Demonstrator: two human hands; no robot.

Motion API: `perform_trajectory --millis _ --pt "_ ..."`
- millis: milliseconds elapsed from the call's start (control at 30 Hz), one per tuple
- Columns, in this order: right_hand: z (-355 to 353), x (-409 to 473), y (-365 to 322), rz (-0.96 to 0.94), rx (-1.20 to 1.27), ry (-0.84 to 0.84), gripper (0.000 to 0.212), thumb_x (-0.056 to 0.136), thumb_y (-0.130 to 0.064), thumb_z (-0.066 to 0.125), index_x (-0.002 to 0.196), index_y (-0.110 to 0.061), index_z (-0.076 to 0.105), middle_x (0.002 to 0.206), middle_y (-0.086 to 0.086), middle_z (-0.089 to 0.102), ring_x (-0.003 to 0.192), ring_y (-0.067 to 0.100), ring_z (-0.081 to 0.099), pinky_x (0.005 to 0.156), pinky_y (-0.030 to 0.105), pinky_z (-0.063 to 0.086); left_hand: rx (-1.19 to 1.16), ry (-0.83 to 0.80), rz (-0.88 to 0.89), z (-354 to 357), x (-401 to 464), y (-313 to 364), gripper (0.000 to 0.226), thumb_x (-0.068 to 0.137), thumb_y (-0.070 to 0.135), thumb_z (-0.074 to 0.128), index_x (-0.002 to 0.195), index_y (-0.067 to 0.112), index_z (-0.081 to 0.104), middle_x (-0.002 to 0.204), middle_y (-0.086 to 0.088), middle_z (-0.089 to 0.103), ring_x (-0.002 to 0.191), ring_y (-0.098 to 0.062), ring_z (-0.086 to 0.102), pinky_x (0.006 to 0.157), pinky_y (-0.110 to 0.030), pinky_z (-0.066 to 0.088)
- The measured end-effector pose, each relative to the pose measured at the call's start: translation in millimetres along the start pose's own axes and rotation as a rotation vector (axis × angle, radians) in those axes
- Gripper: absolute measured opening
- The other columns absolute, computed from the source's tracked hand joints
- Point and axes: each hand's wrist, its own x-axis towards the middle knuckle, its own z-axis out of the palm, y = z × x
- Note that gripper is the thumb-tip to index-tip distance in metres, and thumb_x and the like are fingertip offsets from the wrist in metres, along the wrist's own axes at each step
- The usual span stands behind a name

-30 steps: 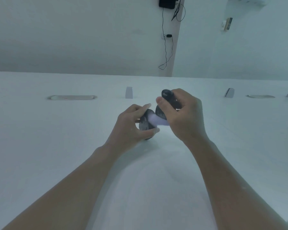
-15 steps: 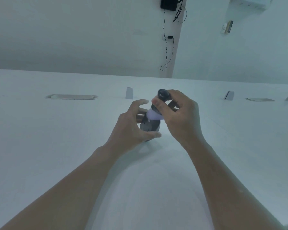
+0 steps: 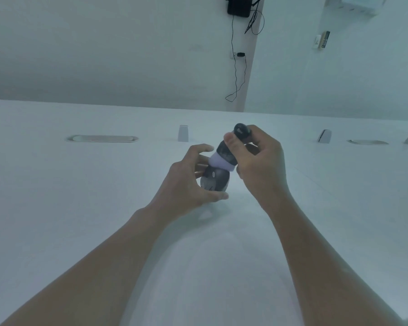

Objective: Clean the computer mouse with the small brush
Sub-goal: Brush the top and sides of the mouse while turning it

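Note:
A dark grey computer mouse (image 3: 215, 181) is held tilted on end just above the white table (image 3: 57, 208). My left hand (image 3: 189, 182) grips it, thumb under its near end and fingers behind it. The small brush (image 3: 229, 151) has a dark knobbed handle and pale white bristles. My right hand (image 3: 259, 165) holds the handle between thumb and fingers. The bristles press on the upper end of the mouse.
Two oval cable cut-outs (image 3: 102, 138) (image 3: 367, 142) sit in the table's far part. Small grey upright tabs (image 3: 183, 133) (image 3: 324, 136) stand between and beside them. A black box with hanging cables (image 3: 239, 7) is on the wall behind.
The mouse has been tipped more upright and the brush has swung from lying sideways across it to standing over its top end. Both hands stayed in the same spot.

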Motion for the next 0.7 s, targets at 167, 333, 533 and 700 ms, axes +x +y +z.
perform_trajectory --millis 167,333,533,700 --pt "-1 1 3 0.0 -0.13 0.026 0.013 0.095 -0.028 0.07 0.085 -0.022 0.065 0.078 -0.011 0.068 0.051 0.007 0.047 0.055 0.011 0.037 0.009 -0.01 -0.009 2 0 1 0.092 0.056 0.018 0.1 0.131 0.031 0.049 0.11 0.013 0.07 0.102 -0.002 0.07 0.101 -0.03 0.055" --pt "0 1 1 0.035 0.033 0.011 0.017 0.096 -0.03 0.07 0.082 -0.02 0.067 0.072 -0.011 0.067 0.057 0.021 0.055 0.056 0.027 0.043 0.001 -0.008 0.001 0 1 -2 0.088 0.059 0.014 0.099 0.131 0.027 0.05 0.11 0.008 0.072 0.105 -0.008 0.071 0.101 -0.03 0.055" --pt "-1 2 10 0.093 -0.159 0.063 0.017 0.095 -0.034 0.069 0.087 -0.02 0.068 0.081 -0.01 0.073 0.055 0.014 0.055 0.059 0.022 0.044 0.004 0.021 -0.023 -2 -2 0 0.069 0.064 0.013 0.096 0.122 0.021 0.061 0.109 0.009 0.072 0.102 -0.006 0.071 0.093 -0.02 0.057" --pt "-3 2 3 0.19 0.118 -0.019 0.027 0.097 -0.028 0.07 0.086 -0.003 0.069 0.066 -0.002 0.068 0.042 0.02 0.05 0.05 0.027 0.048 -0.068 0.072 -0.127 -13 1 -7 0.051 0.062 0.015 0.097 0.104 0.02 0.069 0.101 0.006 0.076 0.095 -0.01 0.074 0.082 -0.02 0.06"
